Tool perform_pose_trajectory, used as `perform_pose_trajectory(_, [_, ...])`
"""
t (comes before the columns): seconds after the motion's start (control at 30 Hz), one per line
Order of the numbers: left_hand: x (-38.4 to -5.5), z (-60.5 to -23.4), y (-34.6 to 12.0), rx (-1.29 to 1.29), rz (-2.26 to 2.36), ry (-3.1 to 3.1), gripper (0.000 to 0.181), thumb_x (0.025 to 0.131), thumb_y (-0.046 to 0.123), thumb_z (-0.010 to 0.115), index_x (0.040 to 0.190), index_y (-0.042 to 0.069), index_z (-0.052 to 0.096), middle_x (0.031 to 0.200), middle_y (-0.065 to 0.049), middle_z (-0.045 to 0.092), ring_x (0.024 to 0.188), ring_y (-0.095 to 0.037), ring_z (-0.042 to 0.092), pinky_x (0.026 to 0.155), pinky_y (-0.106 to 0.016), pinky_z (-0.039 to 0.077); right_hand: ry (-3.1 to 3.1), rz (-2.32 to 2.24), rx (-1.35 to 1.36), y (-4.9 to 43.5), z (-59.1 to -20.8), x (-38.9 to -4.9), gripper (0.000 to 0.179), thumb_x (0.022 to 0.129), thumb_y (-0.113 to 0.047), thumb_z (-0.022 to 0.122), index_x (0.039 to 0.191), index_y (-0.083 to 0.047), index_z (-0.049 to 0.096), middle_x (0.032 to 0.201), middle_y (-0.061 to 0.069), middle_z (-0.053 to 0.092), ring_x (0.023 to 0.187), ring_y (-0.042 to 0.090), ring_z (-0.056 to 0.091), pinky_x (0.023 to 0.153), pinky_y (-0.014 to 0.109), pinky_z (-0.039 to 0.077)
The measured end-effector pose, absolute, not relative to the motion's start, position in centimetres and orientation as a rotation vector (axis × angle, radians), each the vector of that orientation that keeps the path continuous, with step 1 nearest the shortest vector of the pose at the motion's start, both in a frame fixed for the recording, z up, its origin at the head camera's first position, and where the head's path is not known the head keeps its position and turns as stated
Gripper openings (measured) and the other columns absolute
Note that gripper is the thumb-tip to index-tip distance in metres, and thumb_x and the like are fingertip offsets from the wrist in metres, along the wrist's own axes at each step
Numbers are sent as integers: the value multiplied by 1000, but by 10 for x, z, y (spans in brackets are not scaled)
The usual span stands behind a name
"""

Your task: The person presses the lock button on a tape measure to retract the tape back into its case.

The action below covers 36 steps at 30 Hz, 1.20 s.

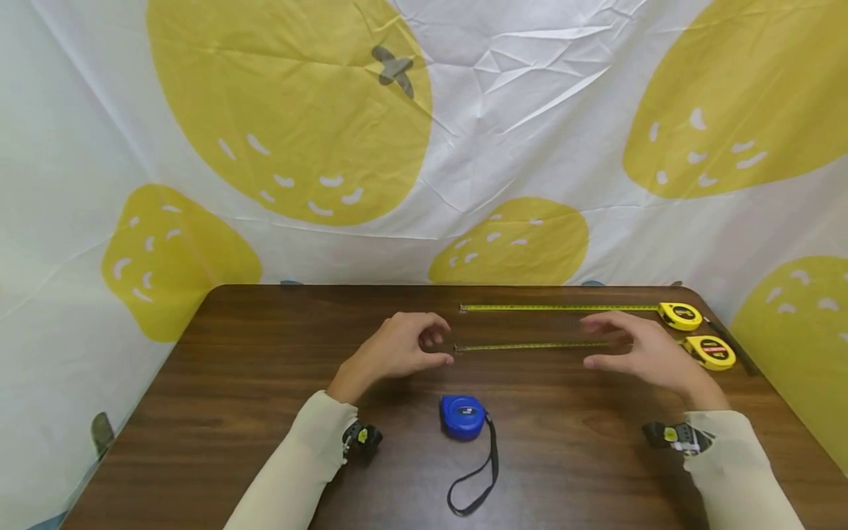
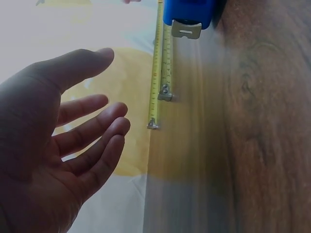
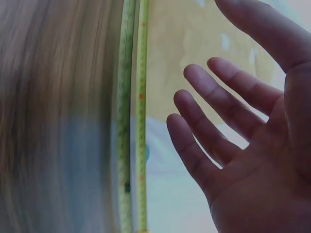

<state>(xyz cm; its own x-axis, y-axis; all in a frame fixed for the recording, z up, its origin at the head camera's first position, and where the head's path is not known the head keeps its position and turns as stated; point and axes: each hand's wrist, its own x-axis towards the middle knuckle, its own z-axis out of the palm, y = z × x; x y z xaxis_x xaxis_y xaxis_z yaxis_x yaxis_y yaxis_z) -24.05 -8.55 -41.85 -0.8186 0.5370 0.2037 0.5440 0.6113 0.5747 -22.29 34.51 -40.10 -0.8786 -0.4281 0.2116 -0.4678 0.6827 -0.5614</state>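
My left hand (image 1: 402, 346) hovers over the table with fingers loosely bent and nothing between them. Just right of its fingertips is the metal hook end of the nearer yellow tape measure (image 1: 710, 352), whose blade runs out to the left. My right hand (image 1: 639, 350) overlaps part of that blade in the head view, thumb and fingers apart, holding nothing. A blue tape measure (image 1: 463, 417) with a black wrist strap lies closer to me, between the two forearms; its metal hook (image 2: 186, 30) shows in the left wrist view.
Behind, a second yellow tape measure (image 1: 680, 316) lies with its blade pulled out leftward, parallel to the nearer one. A dark slim object (image 1: 732, 346) lies by the table's right edge. A fruit-print cloth (image 1: 344, 250) hangs along the back of the brown table (image 1: 218, 412).
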Motion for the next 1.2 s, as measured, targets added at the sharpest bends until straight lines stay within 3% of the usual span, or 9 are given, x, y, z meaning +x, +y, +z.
perform_pose_trajectory(0.2, [-247,-422,-82,-925,-1005,-2837,41,92,30,93,122,8,77,101,0,76,94,-13,69,87,-32,58,-2827,1049,501,374,-408,-225,56,95,-25,91,144,-9,69,134,11,73,113,5,66,89,19,50])
perform_pose_trajectory(0.43, [-253,-421,-76,-974,-920,-2879,36,93,28,92,119,7,78,98,2,76,93,-13,70,86,-29,58,-2773,1111,380,410,-411,-226,53,97,-20,89,143,-6,67,126,-27,68,107,-16,62,84,10,48])
perform_pose_trajectory(0.57, [-258,-422,-71,-1000,-863,-2900,35,94,28,91,119,7,78,99,2,76,94,-12,70,88,-29,58,-2752,1181,295,430,-416,-225,51,99,-17,86,144,-8,64,122,-36,64,106,-17,60,82,9,49])
perform_pose_trajectory(0.77, [-263,-424,-67,-1001,-803,-2935,31,97,27,87,119,7,77,100,2,76,95,-14,71,91,-34,58,-2692,1311,158,453,-424,-221,40,100,-16,85,132,-34,69,118,-40,64,103,-14,60,79,10,50])
perform_pose_trajectory(1.0, [-266,-427,-65,-1000,-744,-2967,26,99,25,85,118,8,77,100,1,75,95,-15,70,90,-35,58,-2673,1269,15,470,-429,-214,40,102,-25,84,138,-26,67,111,-46,59,103,-19,56,81,7,43])
perform_pose_trajectory(1.07, [-266,-428,-64,-1001,-727,-2972,25,100,24,84,118,8,77,101,1,75,95,-15,70,90,-36,58,-2677,1236,-48,473,-431,-212,43,102,-31,83,142,-25,67,116,-41,60,110,-14,56,84,6,40])
perform_pose_trajectory(1.1, [-267,-428,-64,-1002,-717,-2975,25,100,24,84,118,8,77,101,1,74,95,-15,70,90,-36,58,-2683,1215,-75,475,-431,-212,46,103,-34,82,145,-24,67,126,-32,65,120,-6,58,89,7,39])
perform_pose_trajectory(1.2, [-268,-429,-64,-1001,-693,-2980,25,100,24,84,118,8,77,101,1,74,95,-16,70,91,-38,58,-2704,1153,-141,480,-433,-210,55,103,-40,80,154,-24,63,155,-3,61,146,18,50,105,12,35])
